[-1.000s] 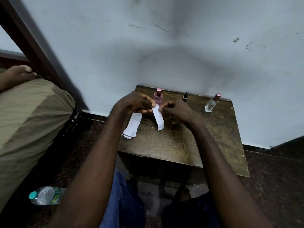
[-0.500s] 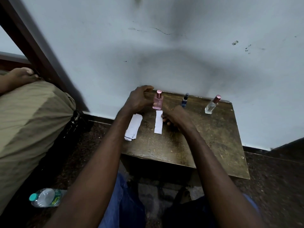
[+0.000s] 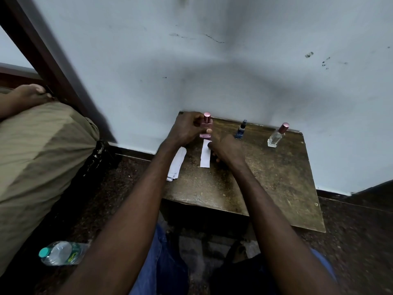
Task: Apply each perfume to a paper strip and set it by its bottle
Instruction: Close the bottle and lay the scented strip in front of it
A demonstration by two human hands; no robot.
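Left hand (image 3: 187, 129) first: my fingers and thumb are wrapped around the pink perfume bottle (image 3: 205, 129), thumb across its front, rose cap poking up above my knuckles. It stands upright near the table's (image 3: 265, 177) far left corner, close to the back edge.

Right hand (image 3: 225, 150) now: fingers curled in, one fingertip (image 3: 209, 145) on the right side of the paper strip (image 3: 205, 154) near its top end (pinching or only pressing, I can't tell from this angle). The strip lies flat just in front of the pink bottle, its long side running toward the near edge.

Outward from there: the stack of spare strips (image 3: 176, 165) sits at the left edge, partly under my left wrist. Along the far edge, the small blue bottle (image 3: 241, 129) stands around the middle, just beyond my right knuckles, and the clear bottle (image 3: 277, 135) with a rose cap stands toward the far right corner, well apart from both hands.

Down on the floor to my left lies a plastic water bottle (image 3: 59, 253) with a teal cap, beside an olive cushion (image 3: 32, 156).
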